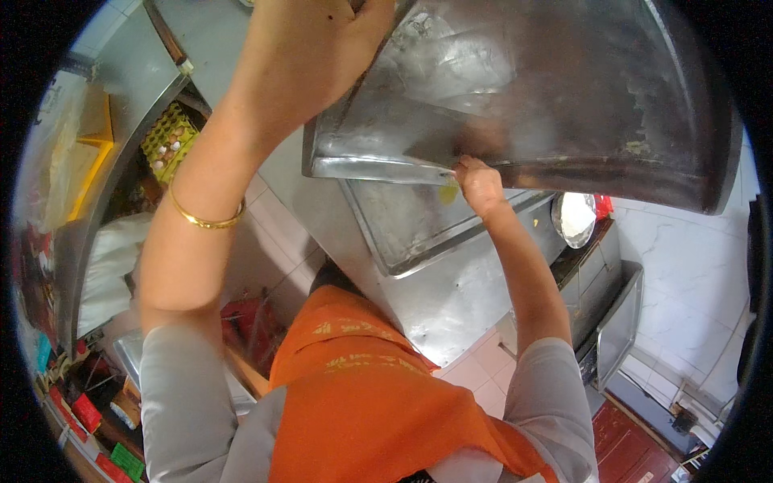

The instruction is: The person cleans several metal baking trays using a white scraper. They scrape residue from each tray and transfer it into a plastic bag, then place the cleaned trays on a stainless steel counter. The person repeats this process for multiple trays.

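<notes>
A large, dark metal baking tray [543,96] stands tilted over a second metal tray [404,223], which lies on a stainless steel worktop [453,302]. My right hand [480,184] is closed on the near rim of the tilted tray. A small yellowish thing [448,192] shows just left of its fingers; I cannot tell what it is. My left hand [326,48] is raised at the top edge of the picture, against the tilted tray's left edge. Its fingertips are out of view, so its grip is hidden. A gold bangle [208,222] circles my left forearm.
On the right, a metal bowl of white powder [575,218] sits beside something red. Another metal tray [621,326] leans upright below it. Egg cartons [166,142] with eggs or shells and white sacks [112,271] lie at the left, by a second steel counter [136,90].
</notes>
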A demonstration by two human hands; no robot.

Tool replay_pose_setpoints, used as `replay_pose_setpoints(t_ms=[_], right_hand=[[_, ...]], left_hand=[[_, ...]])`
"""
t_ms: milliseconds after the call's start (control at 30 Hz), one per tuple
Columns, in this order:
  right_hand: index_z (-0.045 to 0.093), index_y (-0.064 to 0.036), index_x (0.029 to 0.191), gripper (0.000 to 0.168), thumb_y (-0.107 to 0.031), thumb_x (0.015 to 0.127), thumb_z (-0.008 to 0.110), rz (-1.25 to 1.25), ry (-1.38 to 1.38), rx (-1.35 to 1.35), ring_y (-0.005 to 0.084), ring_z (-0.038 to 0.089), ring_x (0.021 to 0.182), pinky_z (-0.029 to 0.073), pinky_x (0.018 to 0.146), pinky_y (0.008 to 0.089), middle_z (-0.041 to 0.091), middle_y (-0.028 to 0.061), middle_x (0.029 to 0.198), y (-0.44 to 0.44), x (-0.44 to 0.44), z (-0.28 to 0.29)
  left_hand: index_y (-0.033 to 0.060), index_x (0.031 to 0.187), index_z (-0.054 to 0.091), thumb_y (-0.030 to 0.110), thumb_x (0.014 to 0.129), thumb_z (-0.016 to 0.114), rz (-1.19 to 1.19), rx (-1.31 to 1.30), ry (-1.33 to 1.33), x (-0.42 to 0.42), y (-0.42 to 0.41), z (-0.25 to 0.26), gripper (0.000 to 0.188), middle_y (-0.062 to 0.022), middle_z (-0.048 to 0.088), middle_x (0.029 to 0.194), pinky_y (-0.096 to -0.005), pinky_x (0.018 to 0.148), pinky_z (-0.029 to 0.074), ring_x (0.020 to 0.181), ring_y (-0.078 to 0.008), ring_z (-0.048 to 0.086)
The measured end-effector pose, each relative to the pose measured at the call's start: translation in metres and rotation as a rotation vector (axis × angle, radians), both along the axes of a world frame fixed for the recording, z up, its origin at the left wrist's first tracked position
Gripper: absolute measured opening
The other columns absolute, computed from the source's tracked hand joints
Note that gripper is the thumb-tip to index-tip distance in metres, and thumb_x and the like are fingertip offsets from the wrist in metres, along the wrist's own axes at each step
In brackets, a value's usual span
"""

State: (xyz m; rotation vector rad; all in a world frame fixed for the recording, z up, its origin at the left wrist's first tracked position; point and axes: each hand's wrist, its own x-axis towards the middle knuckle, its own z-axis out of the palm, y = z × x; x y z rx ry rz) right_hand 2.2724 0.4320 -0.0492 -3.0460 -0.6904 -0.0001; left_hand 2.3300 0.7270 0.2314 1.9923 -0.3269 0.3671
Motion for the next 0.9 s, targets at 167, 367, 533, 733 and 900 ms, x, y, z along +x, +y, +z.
replay_pose_setpoints(t_ms=[167,367,533,733,900], right_hand=[[0.060,-0.010,0.080,0.013,-0.021,0.079,0.056,-0.061,-0.046,-0.013,0.0253,0.057,0.083,0.047,0.068,0.0366,0.057,0.0065,0.089,-0.009,-0.004,-0.012],[0.064,-0.010,0.078,0.013,-0.020,0.078,0.056,-0.028,0.123,-0.098,0.0259,0.060,0.084,0.049,0.067,0.0367,0.060,0.0063,0.089,-0.007,-0.003,-0.001],[0.062,-0.009,0.079,0.013,-0.020,0.078,0.056,-0.139,0.047,-0.121,0.0261,0.059,0.083,0.049,0.067,0.0373,0.059,0.0070,0.092,-0.009,-0.001,-0.006],[0.061,-0.006,0.078,0.014,-0.018,0.079,0.054,-0.148,0.093,-0.094,0.0262,0.058,0.086,0.049,0.068,0.0380,0.059,0.0074,0.098,-0.016,0.001,-0.003],[0.061,-0.005,0.076,0.015,-0.018,0.080,0.054,-0.205,0.017,-0.022,0.0267,0.057,0.087,0.048,0.069,0.0383,0.059,0.0086,0.097,-0.009,-0.007,0.008]], left_hand=[[-0.0037,0.064,0.049,0.006,0.082,0.056,-0.001,-0.009,-0.106,-0.003,-0.005,-0.004,0.021,-0.0026,0.041,0.047,-0.0289,0.040,0.026,0.044,-0.0075,0.033],[-0.0022,0.062,0.049,0.005,0.082,0.056,-0.060,-0.024,-0.117,0.001,0.005,-0.009,0.022,-0.0014,0.039,0.046,-0.0289,0.039,0.025,0.044,-0.0076,0.031],[-0.0022,0.064,0.049,0.004,0.081,0.056,-0.036,-0.018,-0.039,-0.003,-0.005,0.002,0.020,-0.0013,0.040,0.047,-0.0288,0.040,0.025,0.045,-0.0075,0.032],[-0.0024,0.068,0.050,0.004,0.081,0.057,-0.007,0.024,-0.118,0.001,-0.004,-0.003,0.016,-0.0039,0.041,0.049,-0.0286,0.041,0.028,0.047,-0.0084,0.034],[-0.0022,0.067,0.050,0.004,0.080,0.057,-0.027,-0.057,-0.275,0.002,-0.003,-0.016,0.017,-0.0053,0.042,0.049,-0.0290,0.042,0.029,0.047,-0.0096,0.034]])
